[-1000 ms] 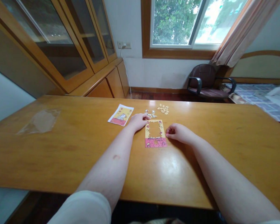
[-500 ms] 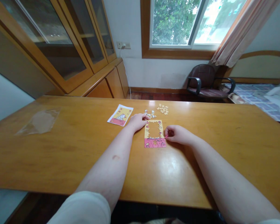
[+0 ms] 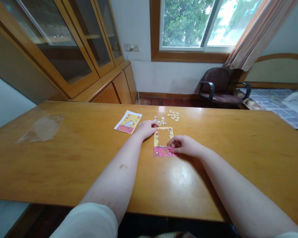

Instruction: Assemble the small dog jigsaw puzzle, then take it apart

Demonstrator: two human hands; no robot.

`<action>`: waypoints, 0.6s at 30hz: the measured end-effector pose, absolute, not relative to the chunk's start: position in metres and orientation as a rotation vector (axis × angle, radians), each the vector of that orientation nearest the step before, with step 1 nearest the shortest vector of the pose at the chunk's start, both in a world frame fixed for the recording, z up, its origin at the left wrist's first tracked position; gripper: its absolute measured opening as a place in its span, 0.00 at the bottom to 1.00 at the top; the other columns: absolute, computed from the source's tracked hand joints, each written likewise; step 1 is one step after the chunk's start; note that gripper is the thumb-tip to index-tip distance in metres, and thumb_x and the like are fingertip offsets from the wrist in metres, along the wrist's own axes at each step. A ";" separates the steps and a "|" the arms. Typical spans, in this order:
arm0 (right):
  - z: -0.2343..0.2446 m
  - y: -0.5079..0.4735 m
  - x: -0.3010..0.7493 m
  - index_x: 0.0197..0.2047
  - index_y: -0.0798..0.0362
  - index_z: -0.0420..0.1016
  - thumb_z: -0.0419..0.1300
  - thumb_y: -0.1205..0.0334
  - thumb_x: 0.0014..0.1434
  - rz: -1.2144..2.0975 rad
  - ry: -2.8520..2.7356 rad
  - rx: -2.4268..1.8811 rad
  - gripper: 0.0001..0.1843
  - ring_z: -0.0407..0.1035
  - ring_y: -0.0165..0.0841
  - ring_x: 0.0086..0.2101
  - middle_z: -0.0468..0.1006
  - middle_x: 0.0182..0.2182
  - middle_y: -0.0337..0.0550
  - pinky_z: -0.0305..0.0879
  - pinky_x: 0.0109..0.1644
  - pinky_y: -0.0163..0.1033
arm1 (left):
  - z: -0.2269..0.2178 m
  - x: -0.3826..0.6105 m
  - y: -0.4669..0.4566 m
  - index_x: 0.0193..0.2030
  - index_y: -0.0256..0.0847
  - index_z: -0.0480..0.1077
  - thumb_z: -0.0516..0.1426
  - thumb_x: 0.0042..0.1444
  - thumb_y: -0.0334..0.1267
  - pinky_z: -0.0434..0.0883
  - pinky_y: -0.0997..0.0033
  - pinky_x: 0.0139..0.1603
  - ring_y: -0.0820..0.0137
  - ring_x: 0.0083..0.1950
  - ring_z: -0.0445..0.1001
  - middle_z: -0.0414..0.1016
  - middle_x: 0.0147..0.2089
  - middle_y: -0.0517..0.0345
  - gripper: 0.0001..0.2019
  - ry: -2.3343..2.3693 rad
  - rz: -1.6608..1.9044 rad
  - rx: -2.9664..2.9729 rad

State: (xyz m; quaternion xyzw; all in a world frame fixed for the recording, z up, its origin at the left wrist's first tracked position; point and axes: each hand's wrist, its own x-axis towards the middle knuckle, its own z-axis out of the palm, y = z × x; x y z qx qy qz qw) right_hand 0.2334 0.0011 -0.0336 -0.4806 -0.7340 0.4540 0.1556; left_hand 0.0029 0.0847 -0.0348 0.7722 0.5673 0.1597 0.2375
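Note:
A small jigsaw puzzle point(image 3: 161, 142) lies on the wooden table point(image 3: 64, 158); its yellow border and pink bottom strip are joined, the middle is bare. My left hand point(image 3: 146, 128) rests curled at the puzzle's upper left corner, by loose pieces point(image 3: 160, 121). My right hand point(image 3: 183, 145) lies over the puzzle's lower right part, fingers pinched together on the pink strip; a piece in them cannot be made out. A second heap of pale pieces point(image 3: 173, 115) lies farther back.
A picture card point(image 3: 128, 122) showing the puzzle image lies left of the hands. A clear plastic bag point(image 3: 41, 129) lies at the table's left. Wooden glass-door cabinets point(image 3: 72, 49) stand to the left. Beyond the table are an armchair point(image 3: 220, 86) and a window point(image 3: 201, 23).
My right hand has slid left from beside the puzzle's right edge onto its lower right part. My left hand has stayed where it was.

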 end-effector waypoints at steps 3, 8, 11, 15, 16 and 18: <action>-0.031 0.001 0.234 0.40 0.55 0.78 0.65 0.65 0.48 1.208 -2.121 -1.377 0.13 0.65 0.28 0.26 0.75 0.27 0.38 0.62 0.32 0.34 | -0.035 0.003 0.084 0.43 0.48 0.79 0.58 0.50 0.35 0.70 0.69 0.48 0.65 0.46 0.77 0.81 0.44 0.59 0.14 1.560 0.440 2.113; -0.026 0.001 0.239 0.29 0.54 0.79 0.57 0.65 0.53 1.116 -2.233 -1.272 0.08 0.70 0.31 0.30 0.79 0.28 0.41 0.65 0.37 0.35 | -0.036 0.002 0.085 0.43 0.47 0.79 0.58 0.50 0.36 0.70 0.69 0.48 0.65 0.46 0.76 0.81 0.44 0.58 0.13 1.555 0.443 2.112; -0.022 0.000 0.239 0.27 0.54 0.80 0.56 0.67 0.52 1.083 -2.321 -1.234 0.10 0.71 0.31 0.30 0.80 0.28 0.40 0.65 0.38 0.35 | -0.037 0.002 0.085 0.42 0.47 0.79 0.58 0.50 0.36 0.70 0.68 0.47 0.64 0.46 0.76 0.81 0.44 0.59 0.13 1.550 0.446 2.114; -0.017 -0.003 0.236 0.26 0.53 0.80 0.56 0.66 0.54 1.081 -2.371 -1.202 0.11 0.71 0.31 0.30 0.80 0.28 0.40 0.64 0.37 0.35 | -0.037 0.002 0.085 0.43 0.47 0.79 0.58 0.50 0.36 0.70 0.69 0.48 0.65 0.46 0.76 0.81 0.44 0.58 0.13 1.556 0.448 2.109; -0.015 -0.004 0.235 0.26 0.53 0.80 0.56 0.66 0.54 1.085 -2.381 -1.198 0.12 0.71 0.30 0.29 0.80 0.27 0.39 0.64 0.37 0.34 | -0.037 0.002 0.085 0.42 0.47 0.79 0.58 0.50 0.36 0.70 0.69 0.48 0.65 0.46 0.76 0.81 0.44 0.58 0.13 1.556 0.448 2.109; -0.014 -0.006 0.233 0.25 0.53 0.80 0.57 0.64 0.54 1.040 -2.384 -1.235 0.12 0.70 0.30 0.28 0.79 0.26 0.39 0.64 0.36 0.34 | -0.037 0.002 0.085 0.42 0.47 0.79 0.58 0.50 0.35 0.70 0.69 0.48 0.65 0.46 0.76 0.81 0.44 0.58 0.13 1.552 0.451 2.111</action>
